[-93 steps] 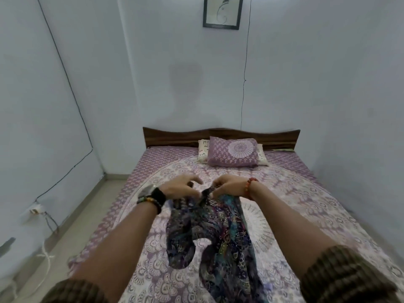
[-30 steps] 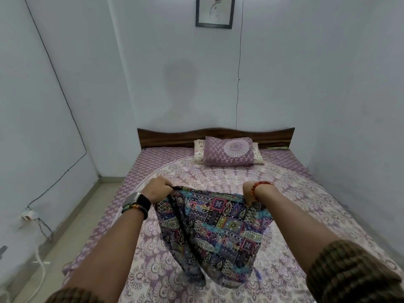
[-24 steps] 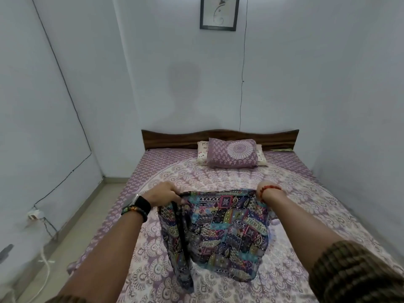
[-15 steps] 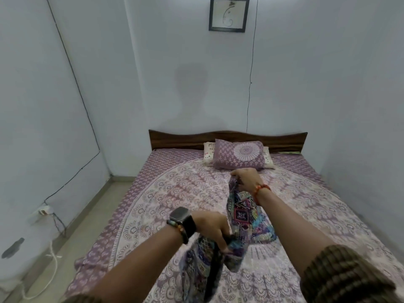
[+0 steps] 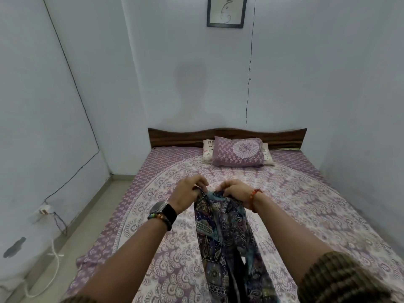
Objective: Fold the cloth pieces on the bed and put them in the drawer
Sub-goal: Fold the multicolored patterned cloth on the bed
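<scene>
My left hand (image 5: pixel 189 191) and right hand (image 5: pixel 235 190) pinch the patterned cloth (image 5: pixel 227 241) by its top edge, hanging over the bed's (image 5: pixel 328 204) near middle. I judge folding is underway; next I need those corners matched before laying it flat.

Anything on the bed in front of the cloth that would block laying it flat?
Nothing visible. Both hands hold the cloth above bare bedsheet; the pillows lie far off at the headboard.

Pale blue walls (image 5: pixel 87 62) — framed picture (image 5: pixel 226 10) above wooden headboard (image 5: pixel 179 136).
</scene>
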